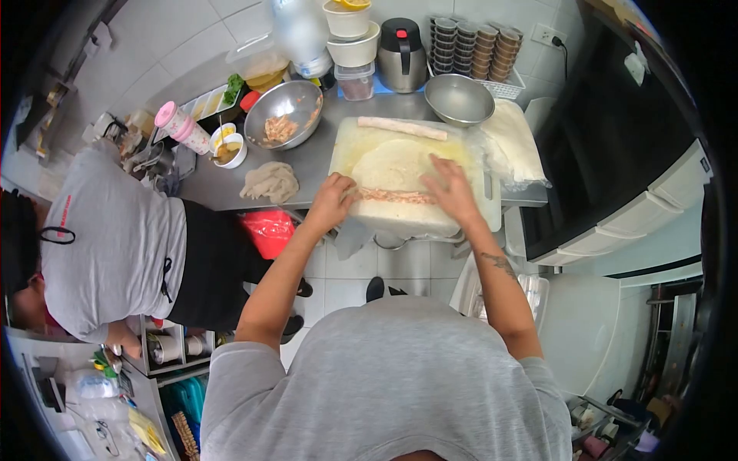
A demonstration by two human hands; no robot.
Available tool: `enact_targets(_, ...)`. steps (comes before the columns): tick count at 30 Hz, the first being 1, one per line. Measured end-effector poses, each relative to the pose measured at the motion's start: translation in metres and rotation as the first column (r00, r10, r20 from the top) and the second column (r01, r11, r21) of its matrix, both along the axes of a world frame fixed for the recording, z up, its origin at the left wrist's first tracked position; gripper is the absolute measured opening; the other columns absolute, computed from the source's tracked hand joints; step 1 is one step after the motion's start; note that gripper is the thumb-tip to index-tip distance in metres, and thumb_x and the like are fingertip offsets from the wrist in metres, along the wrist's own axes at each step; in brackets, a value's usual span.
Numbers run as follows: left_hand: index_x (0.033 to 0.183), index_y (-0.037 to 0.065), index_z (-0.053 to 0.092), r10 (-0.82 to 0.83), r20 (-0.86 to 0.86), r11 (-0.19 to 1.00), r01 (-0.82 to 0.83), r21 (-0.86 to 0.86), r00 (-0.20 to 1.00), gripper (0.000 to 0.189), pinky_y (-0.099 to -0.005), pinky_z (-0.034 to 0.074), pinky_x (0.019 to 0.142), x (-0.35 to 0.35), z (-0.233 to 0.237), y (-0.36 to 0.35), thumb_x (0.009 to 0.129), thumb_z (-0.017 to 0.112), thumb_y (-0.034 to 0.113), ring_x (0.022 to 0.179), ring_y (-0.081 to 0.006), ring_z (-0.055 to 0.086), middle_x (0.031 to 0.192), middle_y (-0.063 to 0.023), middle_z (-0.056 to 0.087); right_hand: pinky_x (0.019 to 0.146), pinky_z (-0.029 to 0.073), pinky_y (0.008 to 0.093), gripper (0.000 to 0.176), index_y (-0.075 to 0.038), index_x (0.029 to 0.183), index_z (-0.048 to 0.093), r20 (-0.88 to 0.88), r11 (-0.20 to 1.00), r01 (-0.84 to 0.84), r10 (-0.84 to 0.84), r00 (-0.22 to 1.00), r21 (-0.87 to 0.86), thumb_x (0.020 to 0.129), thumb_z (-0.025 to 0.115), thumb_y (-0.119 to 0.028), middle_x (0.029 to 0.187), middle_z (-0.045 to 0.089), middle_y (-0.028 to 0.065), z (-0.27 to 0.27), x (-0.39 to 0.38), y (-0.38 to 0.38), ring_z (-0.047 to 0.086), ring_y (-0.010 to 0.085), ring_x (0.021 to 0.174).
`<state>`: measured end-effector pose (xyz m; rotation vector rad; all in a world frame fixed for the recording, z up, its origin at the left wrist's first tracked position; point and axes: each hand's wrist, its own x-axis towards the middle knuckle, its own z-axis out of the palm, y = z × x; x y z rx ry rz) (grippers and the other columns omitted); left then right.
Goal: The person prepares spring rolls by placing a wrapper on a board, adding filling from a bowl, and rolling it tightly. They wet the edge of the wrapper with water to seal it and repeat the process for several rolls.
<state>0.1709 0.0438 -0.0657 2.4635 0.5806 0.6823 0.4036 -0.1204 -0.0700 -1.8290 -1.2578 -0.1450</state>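
Observation:
A thin round wrapper sheet (392, 157) lies flat on a pale cutting board (344, 142). Across its near part runs a strip of orange-pink filling (397, 197). At the strip's left end is my left hand (330, 203), its fingers bent and its thumb apart from them. My right hand (451, 189) rests by the right end, open, with fingers spread over the sheet. A pale layer (407, 219) lies on my side of the filling, at the board's near edge. One long filled roll (401, 128) sits along the far side of the board.
A steel bowl (261, 119) holds more filling; another steel bowl (460, 100) stands behind the board. A plastic bag of white sheets (511, 138) is at right, a cloth (269, 183) at left. A person in grey (115, 238) works close on my left.

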Motion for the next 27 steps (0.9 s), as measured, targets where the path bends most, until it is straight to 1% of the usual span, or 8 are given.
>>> enact_targets(3, 0.089, 0.002, 0.059, -0.040, -0.017, 0.998, 0.041, 0.043, 0.999, 0.012, -0.0383, 0.046, 0.077, 0.013, -0.003, -0.007, 0.078, 0.064, 0.002, 0.087, -0.0318, 0.056, 0.088, -0.0131, 0.055, 0.083, 0.048, 0.0350, 0.027, -0.003, 0.109, 0.066, -0.365, 0.999, 0.021, -0.032, 0.930, -0.034, 0.087, 0.064, -0.019, 0.099, 0.064, 0.0144, 0.014, 0.028, -0.025, 0.061, 0.0255, 0.092)
enact_targets(6, 0.085, 0.003, 0.057, -0.069, 0.040, 0.993, 0.065, 0.100, 0.997, 0.009, -0.0387, 0.045, 0.074, 0.020, -0.007, -0.010, 0.078, 0.063, 0.002, 0.085, -0.0324, 0.054, 0.085, -0.0130, 0.054, 0.075, 0.050, 0.0326, 0.024, -0.003, 0.105, 0.067, -0.360, 0.993, 0.025, -0.064, 0.931, -0.111, 0.085, 0.066, -0.015, 0.096, 0.065, 0.0136, 0.013, 0.032, -0.049, 0.062, 0.0249, 0.084)
enact_targets(9, 0.081, 0.003, 0.057, -0.016, 0.141, 0.998, 0.023, -0.055, 0.990, 0.008, -0.0386, 0.043, 0.074, 0.025, 0.001, -0.017, 0.077, 0.064, 0.001, 0.085, -0.0329, 0.052, 0.082, -0.0128, 0.053, 0.074, 0.050, 0.0326, 0.020, -0.004, 0.100, 0.069, -0.400, 0.988, -0.124, 0.076, 0.913, -0.096, 0.082, 0.068, -0.012, 0.092, 0.065, 0.0117, 0.004, 0.027, -0.056, 0.062, 0.0233, 0.084)
enact_targets(12, 0.080, 0.005, 0.057, -0.118, 0.097, 0.985, 0.104, 0.137, 0.988, 0.009, -0.0406, 0.043, 0.076, 0.038, 0.000, -0.023, 0.075, 0.063, 0.000, 0.085, -0.0320, 0.053, 0.082, -0.0112, 0.052, 0.074, 0.050, 0.0325, 0.018, -0.004, 0.097, 0.070, -0.296, 0.986, -0.156, 0.131, 0.946, -0.062, 0.080, 0.070, -0.011, 0.091, 0.065, 0.0108, -0.003, 0.014, -0.048, 0.061, 0.0228, 0.082)
enact_targets(15, 0.080, 0.006, 0.057, -0.067, 0.029, 0.973, 0.058, 0.222, 0.997, 0.012, -0.0410, 0.041, 0.076, 0.041, -0.009, -0.022, 0.073, 0.064, -0.001, 0.086, -0.0315, 0.052, 0.083, -0.0103, 0.053, 0.076, 0.049, 0.0337, 0.022, -0.004, 0.097, 0.070, -0.234, 0.972, -0.194, 0.160, 0.959, -0.132, 0.077, 0.072, -0.011, 0.091, 0.064, 0.0106, -0.015, 0.013, -0.045, 0.060, 0.0258, 0.082)
enact_targets(19, 0.082, 0.006, 0.060, -0.028, 0.099, 0.988, 0.013, 0.151, 0.995, 0.010, -0.0393, 0.042, 0.077, 0.033, -0.002, -0.020, 0.075, 0.066, 0.003, 0.087, -0.0310, 0.053, 0.084, -0.0098, 0.054, 0.077, 0.049, 0.0355, 0.017, -0.004, 0.089, 0.071, -0.181, 0.979, -0.196, 0.185, 0.966, -0.047, 0.075, 0.074, -0.013, 0.086, 0.065, 0.0094, -0.001, 0.007, -0.047, 0.060, 0.0278, 0.083)
enact_targets(22, 0.082, 0.007, 0.060, -0.015, 0.100, 0.994, 0.004, 0.106, 0.995, 0.010, -0.0396, 0.042, 0.077, 0.034, 0.002, -0.019, 0.075, 0.066, 0.003, 0.087, -0.0307, 0.053, 0.085, -0.0093, 0.055, 0.081, 0.048, 0.0362, 0.022, -0.005, 0.095, 0.071, -0.120, 0.983, -0.176, 0.181, 0.976, 0.055, 0.074, 0.074, -0.012, 0.090, 0.065, 0.0102, 0.003, -0.004, -0.037, 0.059, 0.0286, 0.088)
enact_targets(27, 0.090, 0.007, 0.060, -0.059, -0.024, 0.975, 0.063, 0.213, 0.998, 0.017, -0.0410, 0.042, 0.080, 0.035, -0.012, -0.018, 0.074, 0.065, 0.003, 0.093, -0.0314, 0.053, 0.091, -0.0098, 0.054, 0.081, 0.048, 0.0368, 0.034, -0.006, 0.107, 0.068, -0.070, 0.947, -0.289, 0.281, 0.957, -0.139, 0.074, 0.075, -0.014, 0.096, 0.064, 0.0119, -0.020, -0.001, -0.022, 0.059, 0.0286, 0.089)
